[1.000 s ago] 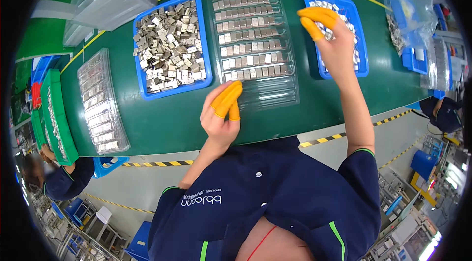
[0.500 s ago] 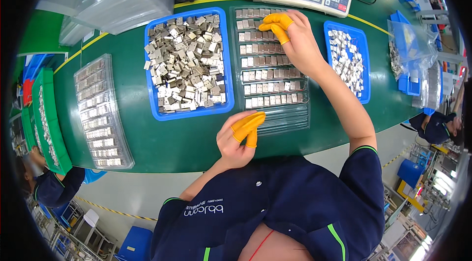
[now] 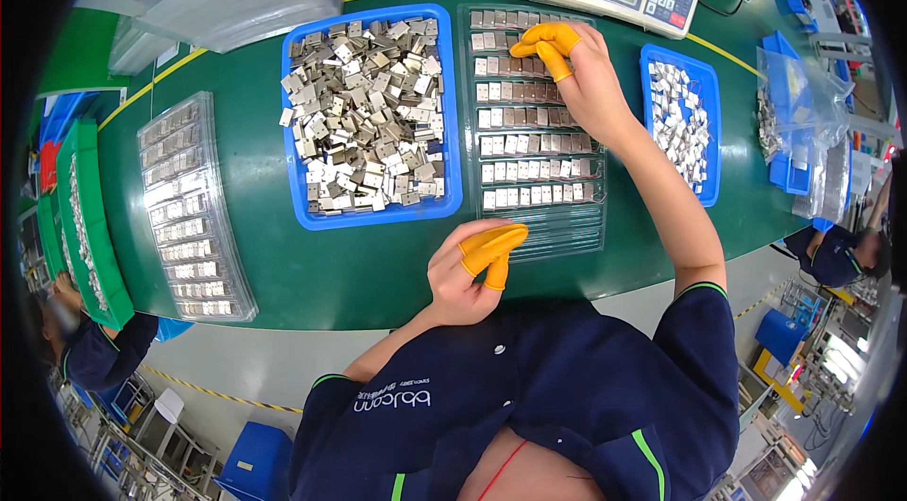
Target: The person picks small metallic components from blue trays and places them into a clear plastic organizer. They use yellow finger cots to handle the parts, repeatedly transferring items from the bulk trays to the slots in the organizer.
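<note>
Yellow finger cots on both hands, for grip or keeping the little parts clean, I'd guess. From my end of the feed, clock centred on the picture: the see-through tray sits around 1 o'clock with metal connectors lined up in rows, and its ridges look like what keeps them straight. Right hand is over the upper rows, thumb and fingertips bunched narrow; can't tell if there's a piece in there. Left hand at 6 is pinched narrow too, by the tray's near-left corner, maybe to steady it, but I can't make out contact or anything held. Metal bin at 10:30, white-parts bin at 2, presumably flanking the tray for easy reach.
</note>
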{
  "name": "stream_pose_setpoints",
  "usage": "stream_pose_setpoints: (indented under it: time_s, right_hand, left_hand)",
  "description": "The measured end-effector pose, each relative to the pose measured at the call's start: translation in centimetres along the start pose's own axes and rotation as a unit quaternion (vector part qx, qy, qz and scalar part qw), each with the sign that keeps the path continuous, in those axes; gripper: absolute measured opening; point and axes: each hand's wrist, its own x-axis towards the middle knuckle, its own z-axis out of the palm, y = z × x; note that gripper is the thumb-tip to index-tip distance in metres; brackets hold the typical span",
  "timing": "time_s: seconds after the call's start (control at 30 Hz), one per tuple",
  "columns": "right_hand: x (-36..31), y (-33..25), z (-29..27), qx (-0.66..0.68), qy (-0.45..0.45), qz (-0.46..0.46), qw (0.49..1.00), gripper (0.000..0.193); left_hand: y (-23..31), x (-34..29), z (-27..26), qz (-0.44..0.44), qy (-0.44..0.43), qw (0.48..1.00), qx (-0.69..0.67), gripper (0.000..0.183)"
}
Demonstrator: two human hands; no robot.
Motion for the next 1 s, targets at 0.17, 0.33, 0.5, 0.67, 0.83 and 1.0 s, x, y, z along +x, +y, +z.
stream_pose_setpoints:
  time_s: [0.17,0.33,0.5,0.67,0.83,1.0]
  right_hand:
    - [0.0,0.0,0.0,-0.007,0.002,-0.008,1.000,0.023]
    - [0.0,-0.3,-0.2,-0.009,0.018,-0.033,0.999,0.021]
    - [0.1,-0.5,-0.5,-0.056,0.028,-0.078,0.995,0.018]
    - [0.2,-1.1,-0.7,-0.068,0.040,-0.099,0.992,0.016]
    - [0.2,-1.0,-0.6,-0.060,0.036,-0.100,0.993,0.016]
    - [0.3,-0.6,-0.5,-0.044,0.084,-0.071,0.993,0.017]
  left_hand:
    - [0.0,0.1,0.0,-0.006,0.000,1.000,0.004,0.027]
    - [-0.1,0.0,0.0,-0.008,-0.008,1.000,0.007,0.027]
    - [0.1,0.1,0.0,-0.017,-0.011,1.000,0.004,0.026]
    - [0.0,0.1,0.0,-0.019,-0.011,1.000,0.002,0.025]
    - [0.0,0.1,0.0,-0.021,-0.017,1.000,-0.001,0.023]
    - [0.1,0.1,0.0,-0.022,-0.021,1.000,-0.001,0.023]
